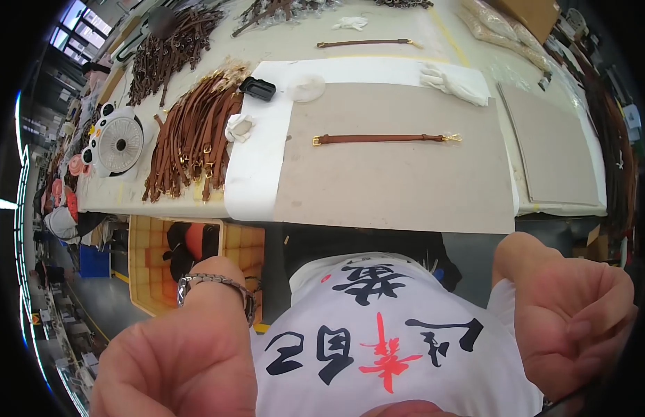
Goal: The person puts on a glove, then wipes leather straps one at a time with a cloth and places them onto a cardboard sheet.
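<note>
Both of my hands are raised close to the camera, away from the table. My left hand (pixel 173 358), with a metal watch (pixel 222 281) on its wrist, fills the lower left; its fingers run out of view. On the right, my right hand (pixel 576 320) has its fingers curled in towards the palm, and what they hold, if anything, is hidden. Beyond the hands, a brown leather strap (pixel 378 138) with gold-coloured metal ends lies across a grey-beige board (pixel 392 184). Neither hand touches it.
Brown straps (pixel 194 132) lie piled at the left beside a white fan (pixel 121 144). A black object (pixel 258 88), a white glove (pixel 454 83) and another strap (pixel 368 43) lie further back. A second board (pixel 552 146) is at right. Below stands a yellow crate (pixel 145 271).
</note>
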A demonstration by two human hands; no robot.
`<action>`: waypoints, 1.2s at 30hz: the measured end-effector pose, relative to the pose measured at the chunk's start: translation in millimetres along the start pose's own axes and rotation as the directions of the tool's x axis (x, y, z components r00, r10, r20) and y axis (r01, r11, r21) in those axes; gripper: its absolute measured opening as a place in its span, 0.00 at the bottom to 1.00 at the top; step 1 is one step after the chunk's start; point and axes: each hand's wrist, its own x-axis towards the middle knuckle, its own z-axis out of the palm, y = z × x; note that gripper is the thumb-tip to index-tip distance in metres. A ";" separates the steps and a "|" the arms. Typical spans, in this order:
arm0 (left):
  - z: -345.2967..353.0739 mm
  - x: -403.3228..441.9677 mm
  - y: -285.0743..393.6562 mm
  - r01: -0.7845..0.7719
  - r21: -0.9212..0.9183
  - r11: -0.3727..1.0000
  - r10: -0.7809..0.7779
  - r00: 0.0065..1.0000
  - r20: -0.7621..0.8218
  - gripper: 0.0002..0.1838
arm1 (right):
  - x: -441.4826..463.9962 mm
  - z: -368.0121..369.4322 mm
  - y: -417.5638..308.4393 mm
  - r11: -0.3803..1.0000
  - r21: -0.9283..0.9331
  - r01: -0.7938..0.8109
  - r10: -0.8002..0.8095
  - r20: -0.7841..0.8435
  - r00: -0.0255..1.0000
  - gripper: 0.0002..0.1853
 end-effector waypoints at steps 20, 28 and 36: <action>-13.5 -137.8 -82.3 0.293 0.520 0.802 -0.490 -0.174 0.854 0.29 | -183.0 -223.8 290.1 0.184 -0.974 0.132 0.954 0.210 0.216 0.36; -7.5 -155.7 -92.6 0.396 0.536 0.746 -0.493 -0.214 0.843 0.25 | -170.9 -247.2 283.8 0.338 -0.936 0.100 0.895 0.353 0.273 0.40; 25.0 -169.6 -100.9 0.481 0.408 0.776 -0.408 -0.109 0.906 0.22 | -167.0 -248.3 305.0 0.344 -0.937 0.056 0.904 0.347 0.249 0.26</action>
